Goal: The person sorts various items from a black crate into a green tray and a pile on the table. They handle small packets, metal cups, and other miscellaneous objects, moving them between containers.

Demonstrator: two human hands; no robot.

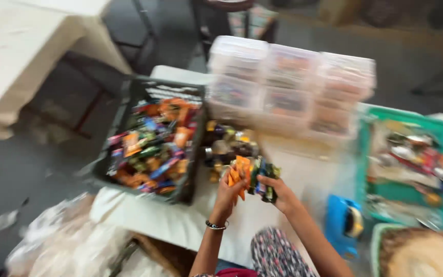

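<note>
1. A bunch of small wrapped sweets (249, 177) sits just below the middle of the frame, held up off the table between both hands. The wrappers on its left are orange; those on its right are dark with green and blue. The picture is blurred, so I cannot count them.
2. The left hand (227, 197) rises from the lower centre with its wrist bent back and a dark beaded bracelet (216, 225) round it. Its fingers are curled closed round the orange wrappers.
3. The right hand (282, 194) comes in from the lower right, forearm sloping up to the left. Its fingers are pinched shut on the dark wrappers.
4. Just behind the hands, more loose sweets (226, 146) lie in a heap on the white table (170, 220).
5. Left of centre, a dark crate (144, 92) is filled with mixed bright sweets.
6. At upper centre stand stacked clear lidded boxes (288, 84).
7. At the right edge is a green tray (411, 169) of assorted items, too blurred to tell apart, with a blue tape dispenser (343, 223) below it.
8. At upper left is another pale table (26, 46), over a grey floor (21, 164).
</note>
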